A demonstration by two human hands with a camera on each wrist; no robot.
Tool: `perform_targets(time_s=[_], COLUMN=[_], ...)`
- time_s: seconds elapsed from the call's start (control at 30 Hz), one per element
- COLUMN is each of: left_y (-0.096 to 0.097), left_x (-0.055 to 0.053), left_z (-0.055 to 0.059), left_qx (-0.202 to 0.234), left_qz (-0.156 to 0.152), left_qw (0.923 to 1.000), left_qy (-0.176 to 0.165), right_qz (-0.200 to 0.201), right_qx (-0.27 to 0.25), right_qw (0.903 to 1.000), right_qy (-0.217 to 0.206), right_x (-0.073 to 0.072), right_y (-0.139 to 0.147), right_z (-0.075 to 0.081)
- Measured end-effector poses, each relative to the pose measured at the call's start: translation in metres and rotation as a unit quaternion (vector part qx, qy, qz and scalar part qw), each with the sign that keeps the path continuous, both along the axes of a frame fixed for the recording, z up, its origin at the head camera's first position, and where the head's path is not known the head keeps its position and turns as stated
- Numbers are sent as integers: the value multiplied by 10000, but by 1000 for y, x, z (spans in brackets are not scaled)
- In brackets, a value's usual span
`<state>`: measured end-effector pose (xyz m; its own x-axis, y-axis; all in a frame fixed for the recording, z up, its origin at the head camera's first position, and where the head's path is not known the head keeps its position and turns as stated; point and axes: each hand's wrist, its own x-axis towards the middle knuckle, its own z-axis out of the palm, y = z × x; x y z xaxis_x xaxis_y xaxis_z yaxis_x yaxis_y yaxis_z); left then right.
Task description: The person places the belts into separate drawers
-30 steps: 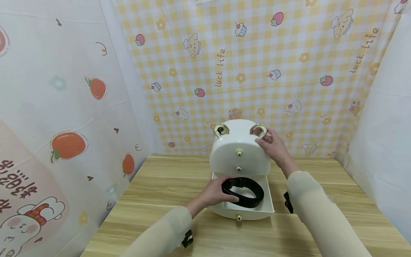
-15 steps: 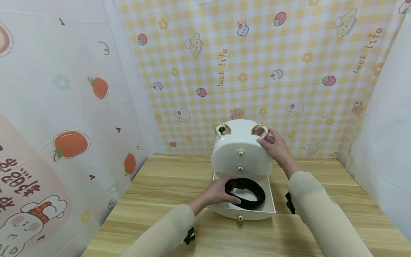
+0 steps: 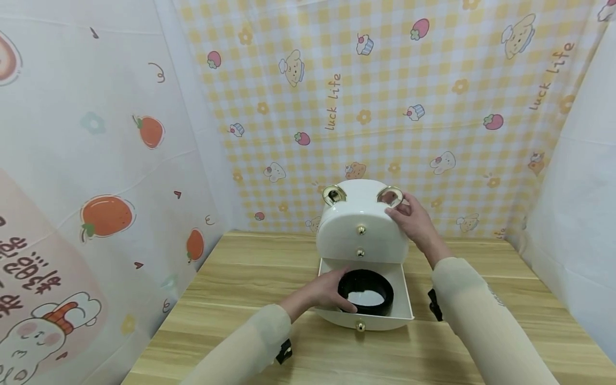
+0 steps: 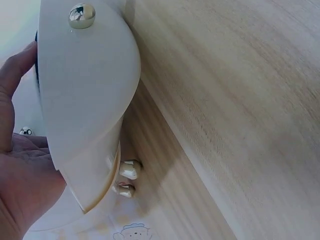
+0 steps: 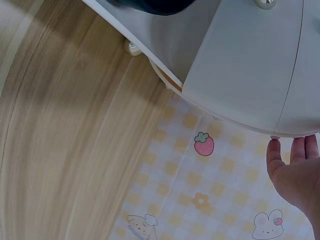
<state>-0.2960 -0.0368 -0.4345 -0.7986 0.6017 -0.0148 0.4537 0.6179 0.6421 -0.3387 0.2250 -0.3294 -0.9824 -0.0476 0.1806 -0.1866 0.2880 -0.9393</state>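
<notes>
A black ring-shaped band, like a coiled belt, lies in the pulled-out drawer of a white box with gold knobs and gold ear-like rings. My left hand grips the band's left side, thumb in front and fingers behind. In the left wrist view, the drawer front hides most of the band beyond my left thumb. My right hand rests against the box's upper right side beside the right gold ring. Fairly straight fingers touch the box's edge in the right wrist view.
The box stands on a wood-grain table. A yellow checked cloth hangs close behind it. White cloth walls flank the table on both sides. Gold feet show under the box.
The black band has sunk lower and flatter into the drawer, with my left hand at its left side. My right hand keeps its place on the box.
</notes>
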Motion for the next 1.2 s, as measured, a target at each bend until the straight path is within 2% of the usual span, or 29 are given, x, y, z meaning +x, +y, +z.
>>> perform_targets(time_s=[0.27, 0.6, 0.9, 1.07, 1.2], left_y=[-3, 1, 6, 8, 8], left_x=[1, 1, 4, 6, 9], left_z=[3, 0, -4, -5, -5], left_qx=[-68, -108, -492, -501, -399], left_qz=[78, 95, 4, 153, 80], left_qw=[9999, 9996, 9961, 9949, 9937], left_qy=[-15, 228, 736, 859, 1046], right_qz=[-7, -3, -24, -73, -59], right_qx=[47, 52, 82, 105, 94], right_qw=[10000, 10000, 10000, 9999, 9999], right_qy=[-11, -29, -25, -60, -51], right_x=[1, 0, 1, 1, 1], right_y=[-2, -3, -3, -2, -1], right_z=[2, 3, 4, 2, 0])
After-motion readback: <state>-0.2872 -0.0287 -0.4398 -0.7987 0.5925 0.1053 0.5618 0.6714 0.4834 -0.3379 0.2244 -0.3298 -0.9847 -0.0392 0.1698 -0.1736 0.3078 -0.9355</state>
